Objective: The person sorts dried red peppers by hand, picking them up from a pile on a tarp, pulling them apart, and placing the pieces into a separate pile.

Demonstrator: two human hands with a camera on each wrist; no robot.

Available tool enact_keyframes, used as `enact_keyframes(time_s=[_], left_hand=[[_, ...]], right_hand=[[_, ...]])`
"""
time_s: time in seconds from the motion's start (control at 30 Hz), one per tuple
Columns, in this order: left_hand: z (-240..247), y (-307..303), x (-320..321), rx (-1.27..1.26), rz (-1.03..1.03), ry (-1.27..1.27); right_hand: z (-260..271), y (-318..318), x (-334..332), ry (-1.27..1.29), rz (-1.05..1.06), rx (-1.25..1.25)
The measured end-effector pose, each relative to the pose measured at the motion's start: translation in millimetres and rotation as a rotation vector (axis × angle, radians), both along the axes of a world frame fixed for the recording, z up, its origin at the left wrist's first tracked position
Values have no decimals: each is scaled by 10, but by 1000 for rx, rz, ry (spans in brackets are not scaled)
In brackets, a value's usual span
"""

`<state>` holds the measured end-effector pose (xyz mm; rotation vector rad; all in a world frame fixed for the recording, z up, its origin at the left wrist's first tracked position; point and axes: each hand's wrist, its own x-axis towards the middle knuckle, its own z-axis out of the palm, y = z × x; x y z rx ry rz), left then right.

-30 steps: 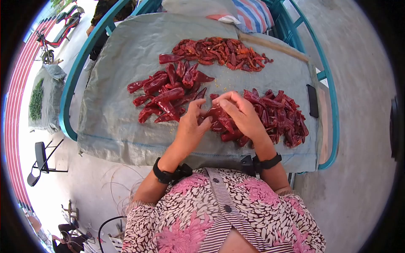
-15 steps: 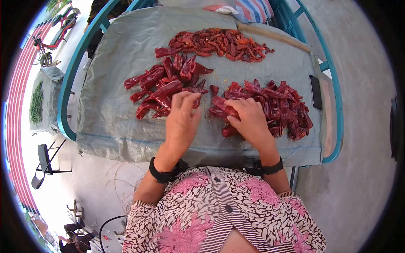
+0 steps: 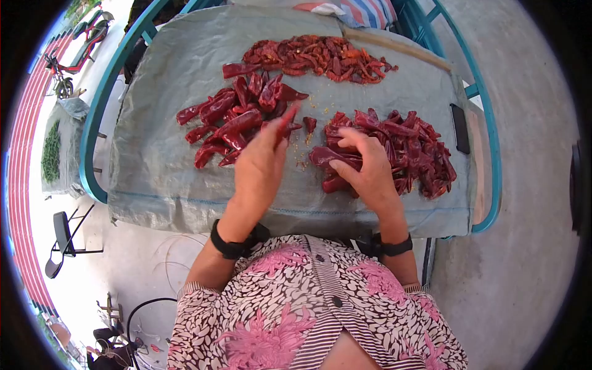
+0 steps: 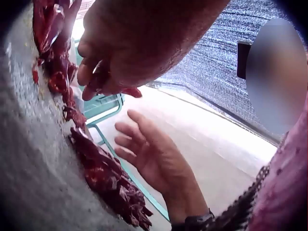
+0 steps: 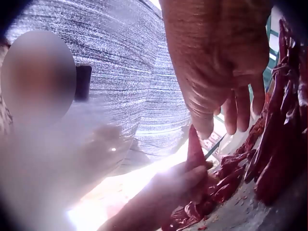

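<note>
My left hand (image 3: 259,169) grips a red dried chili pepper (image 3: 288,117) at the right edge of the left chili pile (image 3: 231,117). In the right wrist view this chili (image 5: 194,147) points upward from the fingers; in the left wrist view its tip (image 4: 132,91) sticks out below the hand. My right hand (image 3: 373,169) hovers at the left side of the right chili pile (image 3: 413,151), fingers bent loosely and thumb apart. The left wrist view shows that right hand (image 4: 156,156) from the palm side, with nothing in it.
Farther back lies a heap of smaller, shrivelled chilies (image 3: 320,58). A grey-green woven sheet (image 3: 160,166) covers the surface, framed by teal rails (image 3: 98,129). A phone (image 3: 459,128) lies at the right edge. One short chili piece (image 3: 309,124) sits between the piles.
My hands were together around a chili one second ago and have since parted. The right went to the right pile; the left moved to the left pile and now holds a chili.
</note>
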<state>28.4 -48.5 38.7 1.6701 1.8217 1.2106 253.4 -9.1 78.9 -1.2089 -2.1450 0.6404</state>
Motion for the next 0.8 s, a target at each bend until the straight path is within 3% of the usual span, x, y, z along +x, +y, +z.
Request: enact_keyframes(time_s=[0.1, 0.13, 0.2, 0.27, 0.37, 0.47, 0.5, 0.6, 0.8], left_hand=[[155, 19, -94, 203, 153, 104], [139, 40, -142, 330, 158, 267], [188, 12, -109, 239, 65, 189], [179, -44, -52, 92, -83, 130], [35, -47, 116, 149, -307, 81], [-18, 20, 128, 241, -396, 246], [-18, 41, 114, 237, -386, 245], [11, 96, 10, 201, -309, 221], [63, 194, -110, 129, 18, 50]], right_hand=[[-128, -34, 25, -278, 56, 200], [-161, -44, 23, -288, 45, 201], [-207, -42, 16, -312, 24, 208], [-234, -22, 20, -248, 12, 195], [-187, -19, -16, -68, 14, 93], [-93, -17, -56, 103, 77, -73], [-82, -17, -60, 152, 108, -135], [-86, 53, -25, 195, -111, 16], [-75, 37, 224, -329, 8, 136]])
